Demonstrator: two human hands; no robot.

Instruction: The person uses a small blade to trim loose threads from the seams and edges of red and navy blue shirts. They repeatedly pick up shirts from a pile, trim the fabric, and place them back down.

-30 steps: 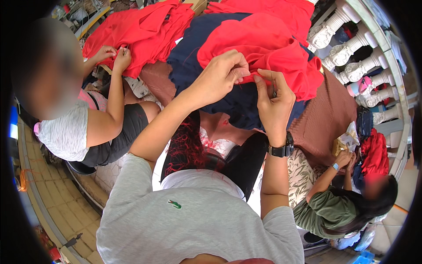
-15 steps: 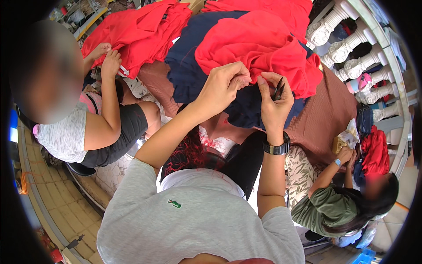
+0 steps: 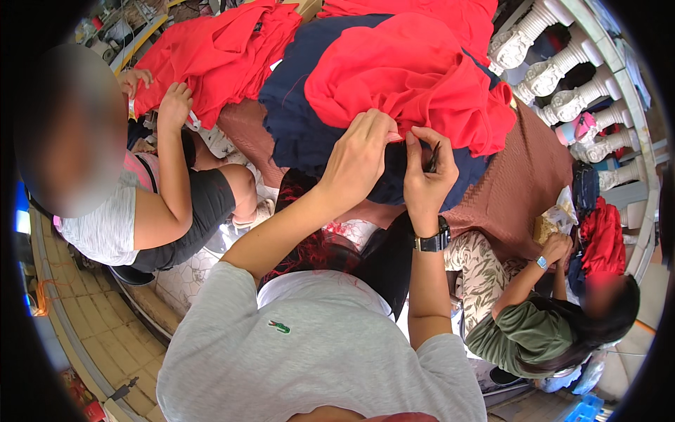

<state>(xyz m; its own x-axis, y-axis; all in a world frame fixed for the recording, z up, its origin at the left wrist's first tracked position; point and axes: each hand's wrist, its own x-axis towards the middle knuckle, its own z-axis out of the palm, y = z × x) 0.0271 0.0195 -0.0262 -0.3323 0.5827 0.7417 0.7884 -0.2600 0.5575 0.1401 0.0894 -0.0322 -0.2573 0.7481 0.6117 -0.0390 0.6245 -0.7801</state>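
Observation:
Red fabric [image 3: 401,74] lies bunched on a pile of dark navy cloth [image 3: 295,133] in front of me. At its near edge my left hand [image 3: 360,156] is closed, with thumb and forefinger pinching a bit of the red fabric. Close on its right, my right hand [image 3: 429,176] is closed around small black thread snips [image 3: 432,159], the pointed ends sticking up between the fingers. Thumb and forefinger of that hand meet near the same red edge. Any thread between the hands is too fine to make out.
Brown textured cloth [image 3: 520,183] drapes beneath the piles. At left a person [image 3: 158,204] handles another red heap [image 3: 218,56]; at right a person in green [image 3: 527,330] sits holding something near a crumpled plastic bag [image 3: 560,214]. White balusters [image 3: 548,77] line the right.
Both my hands have shifted slightly nearer and left, still close together at the red edge. The left person's hands have moved apart, one now on the red cloth.

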